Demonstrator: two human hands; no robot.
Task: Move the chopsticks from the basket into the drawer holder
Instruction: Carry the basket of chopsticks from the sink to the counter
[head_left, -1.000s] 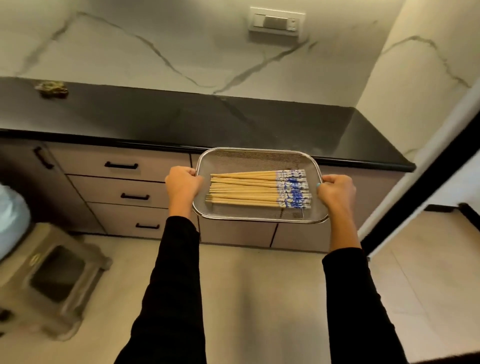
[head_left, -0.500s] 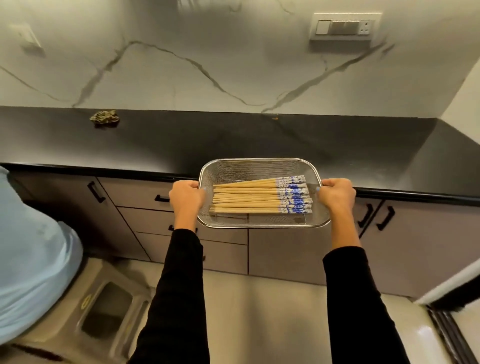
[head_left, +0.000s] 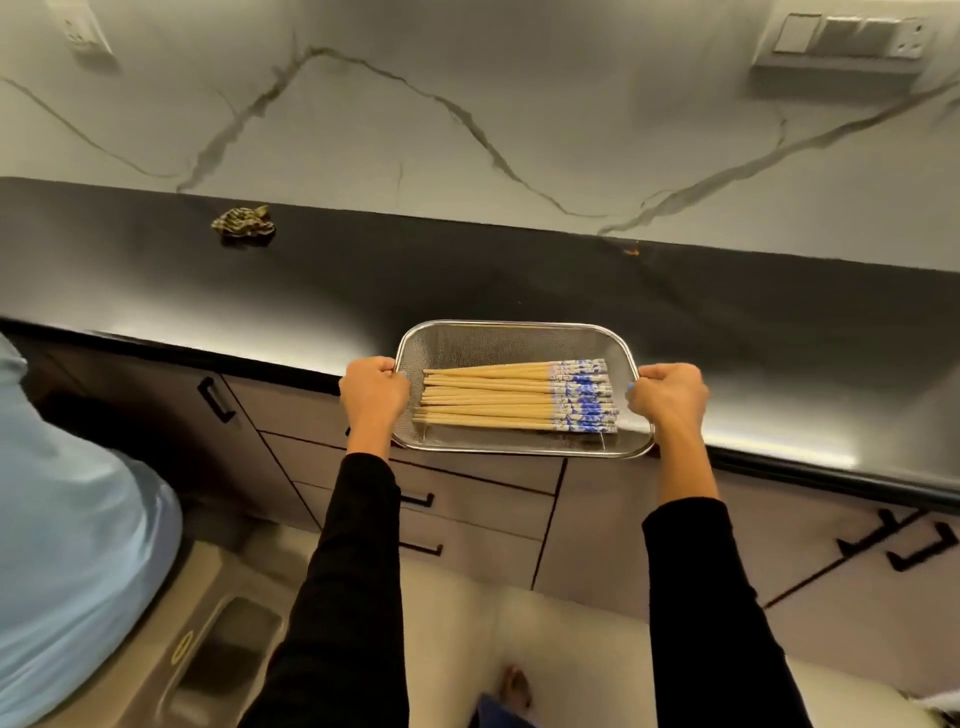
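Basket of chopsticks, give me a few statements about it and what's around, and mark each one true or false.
1. Both hands grip the basket, left hand and right hand at opposite ends. True.
2. The chopsticks stand upright. False: they lie flat, side by side.
3. Their blue-patterned ends point toward the right hand. True.
4. A drawer below the countertop is pulled open. False: every drawer in view is closed.
5. A crumpled cloth lies in the basket. False: it lies on the countertop, far off.

Black countertop (head_left: 467, 280) lies open beyond the basket (head_left: 514, 338); crumpled cloth (head_left: 243, 226) far left.
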